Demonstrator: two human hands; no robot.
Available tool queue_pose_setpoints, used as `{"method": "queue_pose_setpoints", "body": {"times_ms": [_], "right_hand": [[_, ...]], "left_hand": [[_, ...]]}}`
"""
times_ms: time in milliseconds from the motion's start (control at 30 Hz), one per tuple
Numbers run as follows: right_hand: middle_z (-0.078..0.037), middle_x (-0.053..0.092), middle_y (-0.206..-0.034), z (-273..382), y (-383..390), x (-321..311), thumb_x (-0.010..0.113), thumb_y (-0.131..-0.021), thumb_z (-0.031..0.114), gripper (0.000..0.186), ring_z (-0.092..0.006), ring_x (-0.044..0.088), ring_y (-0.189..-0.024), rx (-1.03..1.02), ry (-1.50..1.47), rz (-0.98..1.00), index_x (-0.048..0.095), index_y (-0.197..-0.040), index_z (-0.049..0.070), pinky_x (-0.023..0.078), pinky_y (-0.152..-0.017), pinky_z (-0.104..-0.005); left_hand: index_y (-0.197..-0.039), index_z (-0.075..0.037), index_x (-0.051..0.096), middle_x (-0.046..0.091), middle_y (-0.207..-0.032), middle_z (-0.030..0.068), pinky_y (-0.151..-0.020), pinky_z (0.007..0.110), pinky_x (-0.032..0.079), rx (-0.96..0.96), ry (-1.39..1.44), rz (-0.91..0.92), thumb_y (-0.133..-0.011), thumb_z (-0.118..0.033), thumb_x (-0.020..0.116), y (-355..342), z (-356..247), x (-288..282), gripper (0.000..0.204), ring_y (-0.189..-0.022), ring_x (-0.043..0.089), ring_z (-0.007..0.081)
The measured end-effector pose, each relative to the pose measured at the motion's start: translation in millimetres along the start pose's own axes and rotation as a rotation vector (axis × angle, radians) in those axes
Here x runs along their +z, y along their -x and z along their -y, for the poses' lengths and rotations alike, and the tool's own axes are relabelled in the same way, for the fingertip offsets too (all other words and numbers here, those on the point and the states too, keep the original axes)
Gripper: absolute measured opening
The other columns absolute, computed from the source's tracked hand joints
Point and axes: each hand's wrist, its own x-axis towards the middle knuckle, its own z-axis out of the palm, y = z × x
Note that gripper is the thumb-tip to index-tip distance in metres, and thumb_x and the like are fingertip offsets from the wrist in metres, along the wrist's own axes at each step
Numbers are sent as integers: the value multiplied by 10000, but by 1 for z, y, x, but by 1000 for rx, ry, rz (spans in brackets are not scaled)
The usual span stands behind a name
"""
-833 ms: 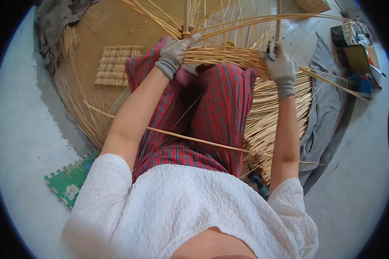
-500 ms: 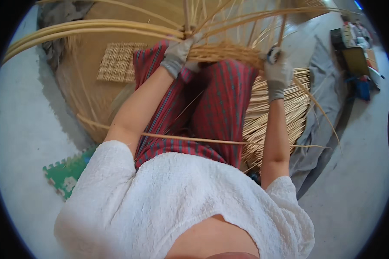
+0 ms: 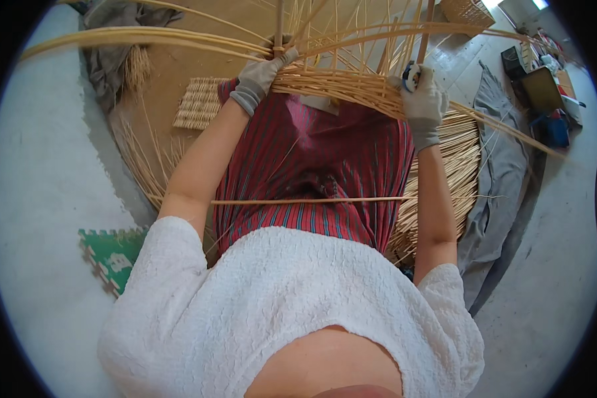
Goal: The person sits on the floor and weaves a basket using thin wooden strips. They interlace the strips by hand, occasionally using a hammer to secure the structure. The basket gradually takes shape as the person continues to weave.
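Note:
A partly woven wicker basket (image 3: 345,89) of tan canes is held across my knees, with upright stakes and long loose canes rising from it. My left hand (image 3: 262,76), in a pale work glove with a grey cuff, closes around the basket's left corner, where a thick stake and several bent canes (image 3: 159,33) meet. My right hand (image 3: 426,99), gloved alike, is closed at the right corner. A small rounded object (image 3: 411,76) in black, white and blue shows in its grip; its kind is unclear. The right fingertips are partly hidden.
A single cane (image 3: 305,200) lies across my lap. A woven mat piece (image 3: 198,103) lies at left, a cane bundle (image 3: 444,179) at right beside grey cloth (image 3: 494,179). A green foam mat (image 3: 116,255) is at lower left; a woven basket (image 3: 467,14) stands far off.
The basket has tilted slightly, and its woven side shows more plainly. My left hand has shifted a little left, and my knees have spread apart. Both hands keep their grip.

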Motion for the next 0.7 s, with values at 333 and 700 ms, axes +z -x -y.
{"method": "queue_pose_setpoints", "body": {"times_ms": [333, 700], "right_hand": [[-136, 723, -975, 7, 30, 0, 785, -782, 557, 566, -355, 669, -984, -19, 92, 186, 638, -1108, 119, 471, -881, -473], [-97, 697, -1217, 86, 38, 6, 880, -725, 408, 532, -348, 639, -1129, -443, -223, 160, 649, -1100, 108, 508, -962, -452]], "left_hand": [[-1529, -36, 378, 530, -1460, 102, -1164, 357, 384, 109, 136, 167, -977, -99, 648, 60, 31, -37, 617, -1348, 507, 218], [-1461, -207, 538, 563, -1349, 118, -1018, 378, 564, 471, -525, 294, -850, 86, 706, 73, 4, -42, 698, -1180, 625, 289]]}}
